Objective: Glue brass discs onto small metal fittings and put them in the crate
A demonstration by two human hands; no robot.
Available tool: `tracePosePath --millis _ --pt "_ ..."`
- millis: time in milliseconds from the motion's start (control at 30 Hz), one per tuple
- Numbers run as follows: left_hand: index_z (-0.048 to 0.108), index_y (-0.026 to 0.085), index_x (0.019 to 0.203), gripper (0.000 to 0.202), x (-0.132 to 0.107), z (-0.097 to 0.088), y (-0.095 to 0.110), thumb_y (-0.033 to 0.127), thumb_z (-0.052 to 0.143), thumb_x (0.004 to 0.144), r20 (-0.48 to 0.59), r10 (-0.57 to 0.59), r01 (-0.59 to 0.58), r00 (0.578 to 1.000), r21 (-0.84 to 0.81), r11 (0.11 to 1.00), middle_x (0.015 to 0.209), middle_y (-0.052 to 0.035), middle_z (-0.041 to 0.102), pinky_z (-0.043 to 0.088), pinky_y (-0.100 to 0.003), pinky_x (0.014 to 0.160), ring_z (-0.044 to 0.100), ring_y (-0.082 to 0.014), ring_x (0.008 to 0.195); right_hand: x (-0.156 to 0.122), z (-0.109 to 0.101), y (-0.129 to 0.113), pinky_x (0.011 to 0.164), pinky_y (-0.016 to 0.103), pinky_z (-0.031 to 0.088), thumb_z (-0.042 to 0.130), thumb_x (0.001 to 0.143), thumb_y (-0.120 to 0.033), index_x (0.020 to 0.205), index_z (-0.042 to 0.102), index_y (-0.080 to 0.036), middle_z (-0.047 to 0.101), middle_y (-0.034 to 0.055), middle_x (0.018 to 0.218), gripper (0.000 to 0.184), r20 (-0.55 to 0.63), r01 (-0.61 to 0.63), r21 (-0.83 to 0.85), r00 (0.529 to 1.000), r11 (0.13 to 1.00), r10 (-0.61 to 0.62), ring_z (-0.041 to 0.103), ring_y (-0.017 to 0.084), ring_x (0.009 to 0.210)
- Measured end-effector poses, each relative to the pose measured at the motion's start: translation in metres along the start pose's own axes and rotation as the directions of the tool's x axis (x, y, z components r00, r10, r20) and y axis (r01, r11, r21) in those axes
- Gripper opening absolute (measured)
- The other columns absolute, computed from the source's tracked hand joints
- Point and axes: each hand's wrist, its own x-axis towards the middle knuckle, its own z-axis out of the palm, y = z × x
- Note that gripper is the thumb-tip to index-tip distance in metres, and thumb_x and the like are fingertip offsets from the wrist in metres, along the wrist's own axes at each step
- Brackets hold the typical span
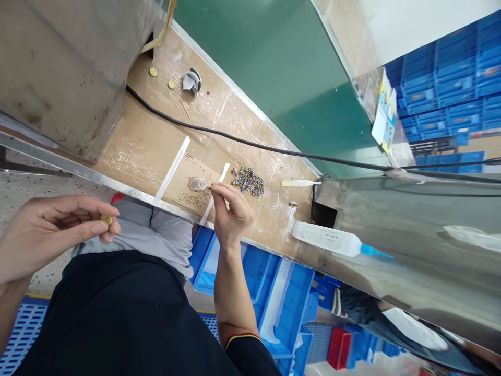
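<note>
Head view: at far left, one end of the cardboard-covered tabletop (131,137) is covered by a stained metal housing (62,78). Beside it, two loose yellow discs (153,72) are seen near a crumpled grey-and-white scrap (191,82) and a thin stick (185,108). The tabletop is crossed, beyond both hands, by a black cable (219,134), and its far side is bordered by a green panel (258,62). Two white strips (171,171) are laid across the surface, with tiny dark bits (193,199) scattered between them. Further right, a heap of small shiny metal parts (249,183) is followed by a slim white tube (299,183) and a white bottle (326,238) tipped with a blue nozzle.

Between the strips, a small clear cup (198,183) is placed; its contents cannot be made out. Below the tabletop edge, pale sheet-like material is held in blue bins (291,303).

The left hand (66,230) is nearly closed, a yellow button-like disc (106,220) being pinched between thumb and fingers, off the tabletop. The right hand (233,211) is narrowed to a pinch just beside the cup, where a small dark piece (209,188) is gripped at the fingertips.
</note>
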Motion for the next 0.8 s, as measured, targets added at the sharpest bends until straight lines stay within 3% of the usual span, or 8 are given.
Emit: tracePosePath --millis 167,300,367,500,600,700,800 --pt "0.094 0.029 0.111 0.029 0.000 0.001 -0.014 0.045 0.101 0.087 -0.033 -0.145 0.146 0.989 0.058 0.988 0.096 -0.0082 0.091 0.078 -0.035 0.073 0.090 -0.0297 0.077 0.002 0.002 0.000 0.102 0.042 0.073 0.077 0.111 -0.025 0.113 0.089 -0.031 0.090 0.0035 0.113 0.014 -0.062 0.052 -0.059 0.996 0.997 -0.056 0.088 0.024 0.109" --pt "0.092 0.028 0.118 0.026 0.001 0.015 -0.005 0.044 0.092 0.097 0.025 -0.279 0.275 0.960 0.089 0.957 0.103 -0.0045 0.092 0.077 -0.029 0.086 0.091 -0.0249 0.088 0.004 0.005 0.002 0.099 0.039 0.073 0.075 0.112 -0.022 0.115 0.089 -0.028 0.090 0.0043 0.114 0.015 -0.040 0.096 -0.088 0.994 0.992 -0.100 0.088 0.022 0.108" --pt "0.091 0.028 0.121 0.024 0.003 0.027 0.000 0.042 0.088 0.101 0.059 -0.293 0.287 0.954 0.086 0.954 0.107 -0.0042 0.092 0.076 -0.029 0.091 0.091 -0.0234 0.093 0.005 0.005 0.002 0.098 0.038 0.073 0.075 0.112 -0.021 0.114 0.088 -0.027 0.090 0.0044 0.112 0.015 -0.053 0.116 -0.106 0.991 0.988 -0.122 0.088 0.022 0.106" --pt "0.090 0.029 0.125 0.025 0.011 0.055 0.003 0.041 0.087 0.103 0.113 -0.174 0.173 0.978 0.022 0.985 0.112 -0.0045 0.092 0.076 -0.029 0.091 0.091 -0.0238 0.101 0.004 0.002 -0.012 0.097 0.039 0.074 0.079 0.108 -0.015 0.114 0.089 -0.029 0.090 0.0033 0.111 0.018 -0.116 0.136 -0.073 0.983 0.988 -0.144 0.088 0.022 0.106" --pt "0.089 0.034 0.128 0.024 0.016 0.075 0.005 0.038 0.086 0.105 0.112 -0.076 0.075 0.991 0.018 0.997 0.116 0.0006 0.092 0.074 -0.023 0.094 0.091 -0.0200 0.106 -0.005 -0.002 -0.037 0.096 0.040 0.075 0.083 0.104 -0.009 0.116 0.088 -0.031 0.090 0.0017 0.112 0.025 -0.155 0.086 0.048 0.985 0.995 -0.078 0.088 0.022 0.105" --pt "0.090 0.036 0.128 0.023 0.018 0.089 0.011 0.039 0.085 0.106 0.097 0.023 -0.029 0.995 0.064 0.998 0.115 0.0044 0.092 0.072 -0.021 0.097 0.090 -0.0178 0.106 -0.017 -0.002 -0.065 0.092 0.039 0.076 0.083 0.103 -0.007 0.118 0.087 -0.031 0.090 0.0015 0.112 0.029 -0.118 0.035 0.180 0.993 0.983 -0.014 0.089 0.021 0.102" --pt "0.090 0.035 0.130 0.023 0.017 0.096 0.013 0.037 0.084 0.108 0.098 0.098 -0.108 0.990 0.094 0.990 0.122 0.0043 0.091 0.072 -0.023 0.100 0.090 -0.0183 0.106 -0.025 0.002 -0.082 0.090 0.036 0.077 0.082 0.103 -0.004 0.121 0.087 -0.030 0.090 0.0022 0.115 0.032 -0.067 0.060 0.261 0.997 0.963 -0.044 0.089 0.020 0.101"
